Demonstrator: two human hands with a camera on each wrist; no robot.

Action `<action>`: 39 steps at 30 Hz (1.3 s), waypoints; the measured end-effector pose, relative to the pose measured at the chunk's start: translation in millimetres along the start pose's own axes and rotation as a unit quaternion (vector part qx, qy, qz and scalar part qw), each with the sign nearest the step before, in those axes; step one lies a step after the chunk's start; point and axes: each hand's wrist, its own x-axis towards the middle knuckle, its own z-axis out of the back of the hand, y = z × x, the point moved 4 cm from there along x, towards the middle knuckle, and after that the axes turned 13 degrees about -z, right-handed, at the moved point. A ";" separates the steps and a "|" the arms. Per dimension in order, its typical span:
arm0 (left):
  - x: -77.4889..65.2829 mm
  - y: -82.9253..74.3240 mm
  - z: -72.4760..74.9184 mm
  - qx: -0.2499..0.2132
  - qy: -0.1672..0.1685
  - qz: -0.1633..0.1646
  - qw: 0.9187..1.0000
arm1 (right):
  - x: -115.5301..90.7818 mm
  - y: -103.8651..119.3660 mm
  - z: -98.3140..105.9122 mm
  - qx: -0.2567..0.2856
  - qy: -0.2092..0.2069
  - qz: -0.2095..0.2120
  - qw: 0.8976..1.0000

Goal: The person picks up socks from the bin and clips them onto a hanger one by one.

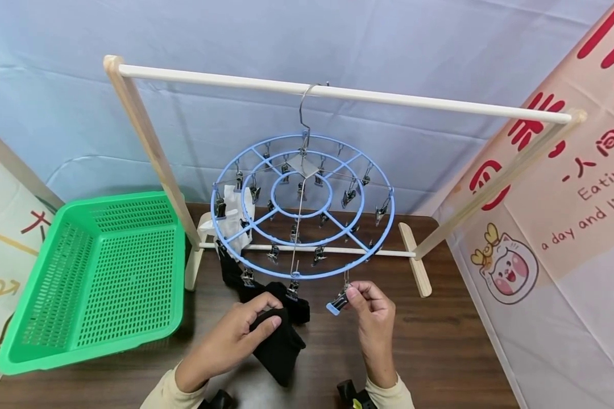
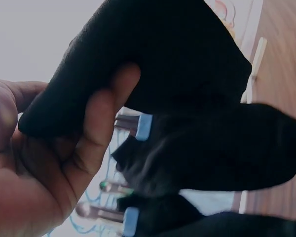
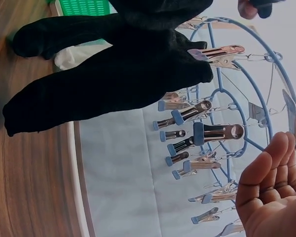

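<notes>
My left hand pinches a black sock between thumb and fingers, below the front of a round blue clip hanger. In the left wrist view, the thumb and fingers bend around the edge of this sock. My right hand pinches a metal clip with blue tips, which hangs from the hanger's front right rim. The right wrist view shows that clip by the fingertips. Two more black socks hang from clips beside the held one.
A wooden rack with a white top bar carries the hanger by its hook. White socks hang at its left side. A green basket stands left of the rack on the brown table. Several clips dangle from the hanger's rings.
</notes>
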 end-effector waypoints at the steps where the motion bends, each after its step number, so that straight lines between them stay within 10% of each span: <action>1: 1.4 0.1 -2.2 -0.003 0.003 -0.002 1.000 | 0.1 0.3 -0.3 0.000 0.001 0.000 1.000; 13: 22.5 9.7 -20.9 0.020 0.010 0.008 1.000 | -0.8 0.6 -2.5 -0.015 -0.002 -0.002 1.000; 39: 31.8 18.5 -45.2 -0.087 -0.023 0.112 0.990 | -0.6 3.1 -3.3 0.002 0.009 0.008 1.000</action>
